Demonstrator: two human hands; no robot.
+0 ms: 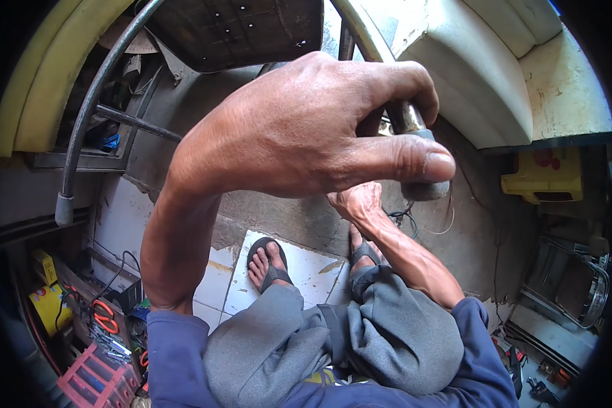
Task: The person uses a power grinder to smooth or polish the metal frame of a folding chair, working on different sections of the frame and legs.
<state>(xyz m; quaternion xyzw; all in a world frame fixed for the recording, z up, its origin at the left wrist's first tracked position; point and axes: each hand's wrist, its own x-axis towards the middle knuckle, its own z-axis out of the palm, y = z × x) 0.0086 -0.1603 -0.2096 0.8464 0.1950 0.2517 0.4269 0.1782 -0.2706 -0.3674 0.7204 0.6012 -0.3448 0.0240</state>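
Note:
My left hand (306,129) grips a bare metal tube (364,30) near its grey rubber foot cap (425,190), thumb across the cap and fingers curled around the tube. The tube is part of a frame with a second leg (95,81), a crossbar and a dark panel (238,30) with small holes. My right hand (357,200) is lower and farther away, mostly behind my left hand, near a dark cable (404,221); its fingers are hidden. My sandalled feet (268,262) rest on the floor below.
A cream padded seat (476,81) is upper right, above a yellow container (544,173). Yellow foam (41,88) stands upper left. Tools, orange scissors (105,316) and a pink rack (95,377) crowd the lower left. Metal equipment (564,282) is at right. White tiles (326,275) meet concrete underfoot.

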